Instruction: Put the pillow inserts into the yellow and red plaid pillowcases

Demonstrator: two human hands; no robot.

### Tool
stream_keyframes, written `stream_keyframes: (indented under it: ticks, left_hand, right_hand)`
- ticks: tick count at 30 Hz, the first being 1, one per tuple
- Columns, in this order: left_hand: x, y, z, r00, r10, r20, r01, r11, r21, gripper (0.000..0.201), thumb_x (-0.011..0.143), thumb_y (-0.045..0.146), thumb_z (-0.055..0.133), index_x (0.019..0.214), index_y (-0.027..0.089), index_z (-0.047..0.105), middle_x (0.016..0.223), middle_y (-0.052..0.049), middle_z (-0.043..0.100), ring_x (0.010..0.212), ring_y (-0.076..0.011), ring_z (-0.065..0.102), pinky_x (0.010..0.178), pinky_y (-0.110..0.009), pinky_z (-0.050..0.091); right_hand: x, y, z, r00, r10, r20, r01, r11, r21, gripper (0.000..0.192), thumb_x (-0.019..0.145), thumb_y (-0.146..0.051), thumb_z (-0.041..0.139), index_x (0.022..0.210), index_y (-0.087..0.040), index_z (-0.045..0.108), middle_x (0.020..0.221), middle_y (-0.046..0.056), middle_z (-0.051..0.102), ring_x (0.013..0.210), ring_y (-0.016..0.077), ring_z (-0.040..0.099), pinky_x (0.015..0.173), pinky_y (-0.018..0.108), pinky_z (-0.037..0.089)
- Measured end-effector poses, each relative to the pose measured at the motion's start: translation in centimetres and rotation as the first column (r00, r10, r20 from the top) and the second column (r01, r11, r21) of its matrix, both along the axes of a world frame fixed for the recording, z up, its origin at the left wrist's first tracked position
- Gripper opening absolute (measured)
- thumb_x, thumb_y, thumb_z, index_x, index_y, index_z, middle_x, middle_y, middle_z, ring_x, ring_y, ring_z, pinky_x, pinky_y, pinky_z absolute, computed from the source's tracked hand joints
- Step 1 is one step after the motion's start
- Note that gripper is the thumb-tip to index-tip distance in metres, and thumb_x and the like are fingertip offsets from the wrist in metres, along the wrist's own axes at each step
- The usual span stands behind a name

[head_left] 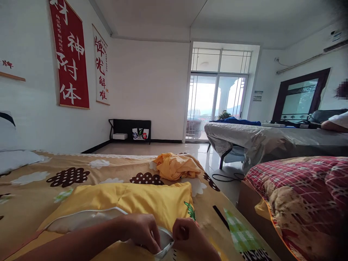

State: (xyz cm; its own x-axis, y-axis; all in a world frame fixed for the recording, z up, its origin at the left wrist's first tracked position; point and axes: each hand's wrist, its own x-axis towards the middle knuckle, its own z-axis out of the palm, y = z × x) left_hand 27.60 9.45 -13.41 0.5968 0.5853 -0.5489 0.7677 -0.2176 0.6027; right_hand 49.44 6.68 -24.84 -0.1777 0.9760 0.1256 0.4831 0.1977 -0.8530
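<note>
Both my hands, left hand (pixel 141 232) and right hand (pixel 190 237), pinch the pillowcase (pixel 130 203) opening at the near bed (pixel 32 195) edge; I judge closing it comes next, needing steady pulls.

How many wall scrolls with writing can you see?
3: a big red scroll on the left wall, a white scroll to its right, and one cut off at the left edge. More may lie out of frame.

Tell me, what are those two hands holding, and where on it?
Both the left hand and right hand pinch the open white-lined edge of the yellow fabric pillowcase, at its near end.
</note>
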Motion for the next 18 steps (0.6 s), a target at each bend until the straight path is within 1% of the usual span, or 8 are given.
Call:
stream_keyframes:
  ticks: [2,4,6,8,10,13,16,18]
  left_hand:
    - [0.1,-0.5,0.2,0.993,-0.069,-0.097,0.073,0.997,0.035,0.012,0.063,0.030,0.065,0.068,0.019,0.069,0.055,0.006,0.046,0.048,-0.0079,0.035,0.044,-0.022,0.024]
    - [0.2,-0.9,0.5,0.983,-0.113,-0.145,0.121,0.991,0.048,0.013,0.065,0.030,0.061,0.058,0.019,0.059,0.051,0.006,0.039,0.046,-0.0083,0.031,0.042,-0.023,0.021]
    - [0.2,-1.2,0.9,0.981,-0.129,-0.143,0.134,0.990,0.030,0.013,0.065,0.030,0.060,0.057,0.020,0.055,0.051,0.006,0.038,0.045,-0.0085,0.030,0.041,-0.023,0.019]
    - [0.3,-1.3,1.1,0.982,-0.117,-0.149,0.119,0.993,0.008,0.009,0.064,0.029,0.061,0.061,0.021,0.059,0.053,0.006,0.042,0.045,-0.0086,0.031,0.040,-0.023,0.019]
    - [0.4,-1.3,1.3,0.976,-0.107,-0.187,0.112,0.994,0.012,0.007,0.063,0.029,0.063,0.064,0.021,0.062,0.054,0.006,0.045,0.045,-0.0090,0.033,0.040,-0.023,0.021]
    - [0.3,-1.2,1.6,0.959,-0.122,-0.255,0.136,0.990,0.040,0.007,0.062,0.026,0.065,0.068,0.022,0.067,0.055,0.005,0.048,0.045,-0.0096,0.036,0.040,-0.021,0.025]
    - [-1.0,-0.9,2.2,0.950,-0.172,-0.262,0.181,0.983,0.011,0.021,0.060,0.017,0.060,0.076,0.022,0.072,0.059,0.005,0.052,0.045,-0.0094,0.040,0.041,-0.020,0.028]
    - [-2.8,-0.7,2.6,0.960,-0.204,-0.190,0.209,0.978,0.008,0.027,0.059,0.017,0.058,0.081,0.022,0.073,0.062,0.004,0.055,0.049,-0.0092,0.043,0.043,-0.018,0.028]
  right_hand:
    - [-0.1,-0.3,0.0,1.000,-0.021,0.017,0.021,1.000,0.021,0.012,0.056,-0.019,0.073,0.064,-0.019,0.063,0.056,-0.006,0.048,0.058,0.0096,0.039,0.059,0.025,0.029]
    - [-0.3,-0.6,0.0,0.998,-0.056,0.017,0.055,0.998,0.043,0.011,0.057,-0.019,0.072,0.064,-0.019,0.063,0.056,-0.006,0.047,0.059,0.0095,0.038,0.059,0.024,0.029]
    - [-0.5,-0.7,-0.3,0.998,-0.055,-0.008,0.055,0.997,0.062,0.011,0.058,-0.020,0.071,0.064,-0.019,0.062,0.057,-0.006,0.046,0.059,0.0093,0.036,0.058,0.024,0.028]
    - [-0.6,-0.7,-0.5,0.999,-0.015,-0.045,0.018,0.998,0.066,0.012,0.058,-0.020,0.071,0.065,-0.019,0.061,0.057,-0.006,0.045,0.059,0.0089,0.035,0.055,0.023,0.026]
    - [-0.7,-0.6,-0.7,0.998,0.022,-0.064,-0.018,0.998,0.058,0.012,0.058,-0.021,0.071,0.064,-0.019,0.061,0.057,-0.006,0.044,0.058,0.0087,0.033,0.054,0.023,0.024]
    - [-0.7,-0.6,-0.6,0.999,0.009,-0.039,-0.007,0.998,0.059,0.012,0.059,-0.018,0.070,0.063,-0.018,0.059,0.058,-0.006,0.043,0.059,0.0089,0.034,0.055,0.024,0.025]
    - [-0.7,-0.9,-0.1,1.000,-0.019,0.001,0.019,0.997,0.072,0.011,0.058,-0.012,0.065,0.063,-0.019,0.057,0.059,-0.006,0.043,0.059,0.0089,0.036,0.055,0.023,0.024]
    - [-0.9,-1.2,0.4,0.999,-0.026,0.035,0.024,0.997,0.070,0.014,0.056,-0.008,0.060,0.062,-0.019,0.055,0.059,-0.006,0.042,0.059,0.0087,0.036,0.054,0.023,0.023]
